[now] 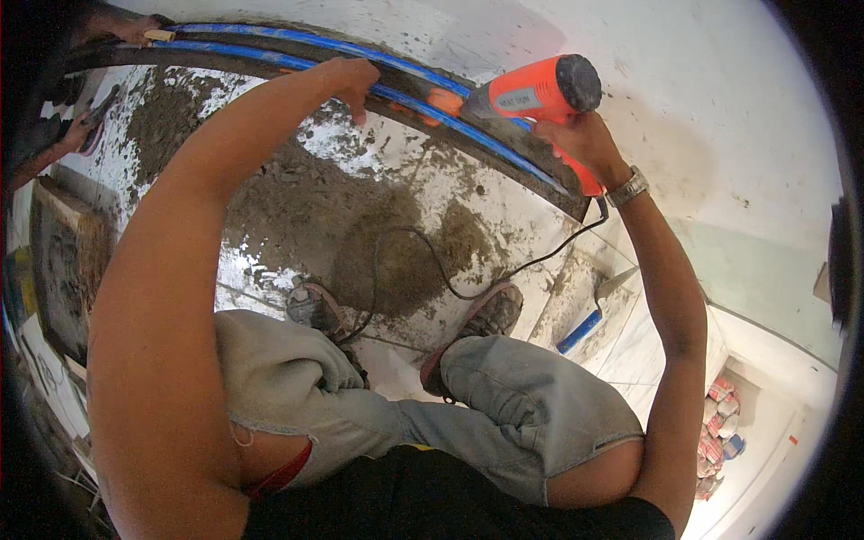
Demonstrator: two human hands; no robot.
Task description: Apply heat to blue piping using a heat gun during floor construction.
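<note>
My right hand is wrapped round the grip of an orange heat gun with a black rear end. Its nozzle points left, over two long blue pipes that run along the foot of the wall in a dark groove. My left hand is closed over the blue pipes further left, its fingers bent down around them; the exact grip is partly hidden. An orange piece sits by the pipes just beyond the nozzle. From the heat gun a black cord trails across the floor between my shoes.
Another person's hand is by the pipes' far left end; a second hand is lower at left. Loose mortar covers the tiles. A blue-handled trowel lies at right. Several sacks are stacked at lower right.
</note>
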